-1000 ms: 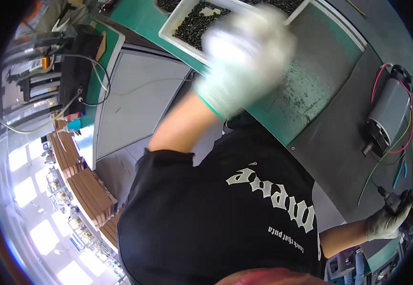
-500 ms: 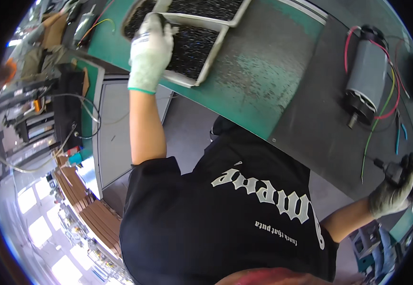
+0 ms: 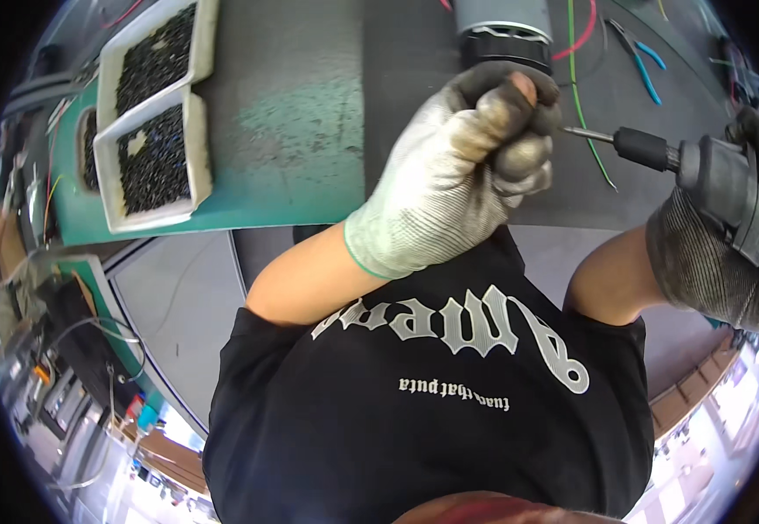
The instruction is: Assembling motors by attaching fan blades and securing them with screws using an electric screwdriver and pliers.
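My left hand point(image 3: 458, 166), in a white glove with dark, worn fingertips, is closed in a pinch near the table's front edge. Whatever lies between its fingers is hidden. At the right, my gloved right hand point(image 3: 711, 253) grips a dark power screwdriver point(image 3: 715, 183). Its thin bit point(image 3: 593, 134) points left, and the tip is close to my left fingers. Just beyond my left hand lies a grey cylindrical motor point(image 3: 503, 16) with a black end collar, partly covered by that hand.
Two white bins point(image 3: 199, 157) of small dark screw-like pieces stand at the left on the green mat point(image 3: 283, 188). Right of the motor are blue-handled pliers point(image 3: 644, 74), a green wire point(image 3: 576, 87) and a red wire point(image 3: 584, 39) on the dark table surface.
My left hand has left the bins and come right, in front of the motor. My right hand has brought the power screwdriver in toward it. The view has swung right.
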Available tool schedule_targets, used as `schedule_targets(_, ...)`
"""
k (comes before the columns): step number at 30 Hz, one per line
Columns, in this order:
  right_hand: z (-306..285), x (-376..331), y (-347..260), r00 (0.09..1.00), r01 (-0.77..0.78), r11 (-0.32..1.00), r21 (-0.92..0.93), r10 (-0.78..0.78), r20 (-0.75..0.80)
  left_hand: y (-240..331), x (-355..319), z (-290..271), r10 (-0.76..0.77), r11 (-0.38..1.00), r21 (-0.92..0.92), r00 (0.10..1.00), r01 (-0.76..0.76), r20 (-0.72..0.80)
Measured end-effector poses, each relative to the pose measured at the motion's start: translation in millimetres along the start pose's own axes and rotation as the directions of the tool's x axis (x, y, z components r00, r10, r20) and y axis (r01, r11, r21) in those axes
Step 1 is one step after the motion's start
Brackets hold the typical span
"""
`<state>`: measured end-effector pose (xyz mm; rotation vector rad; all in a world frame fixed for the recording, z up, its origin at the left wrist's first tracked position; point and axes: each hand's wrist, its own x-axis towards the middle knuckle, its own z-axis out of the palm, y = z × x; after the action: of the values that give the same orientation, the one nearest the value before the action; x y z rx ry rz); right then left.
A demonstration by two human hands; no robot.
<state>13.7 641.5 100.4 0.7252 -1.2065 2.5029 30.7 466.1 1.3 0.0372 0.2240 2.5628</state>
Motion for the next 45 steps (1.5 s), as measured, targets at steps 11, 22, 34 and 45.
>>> schedule_targets(11,-14.4,-13.2,-2.1,0.994,-0.010,1.000,0.009,0.011,-0.112,-20.1,-9.4,5.1,-0.029,0.981,0.185,0.993,0.050,-0.118)
schedule_targets(22,-52.5,-10.0,21.3,0.976,-0.031,0.999,0.022,0.035,-0.217,-17.6,14.0,-5.4,-0.075,0.932,0.254,0.823,0.259,-0.563)
schedule_targets(34,-45.6,-5.2,43.2,0.976,-0.062,0.989,0.131,0.087,-0.198,-14.7,15.6,-18.8,-0.077,0.970,0.178,0.909,0.162,-0.409)
schedule_targets(45,-50.6,-10.0,52.3,0.981,-0.115,0.978,0.173,0.140,-0.135,-9.2,19.6,-25.5,-0.013,0.822,0.509,0.902,0.256,-0.432)
